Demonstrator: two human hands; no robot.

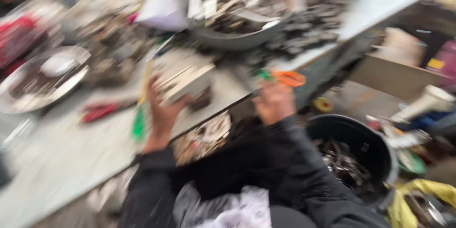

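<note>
The picture is heavily motion-blurred. My left hand (pixel 161 109) rests at the near edge of a grey worktable (pixel 61 156) and grips a pale boxy metal part (pixel 183 78). My right hand (pixel 273 102) is raised at the table's edge and holds a tool with orange handles (pixel 289 78) and a dark tip pointing left. Both arms wear dark sleeves. A large grey bowl (pixel 237 40) full of scrap pieces sits just beyond the hands.
A black bucket (pixel 361 137) with dark scrap stands on the floor at my right. A round metal dish (pixel 42 80) lies at the table's left, red-handled pliers (pixel 102 110) and a green-handled tool (pixel 138 123) near my left hand. Clutter covers the floor at right.
</note>
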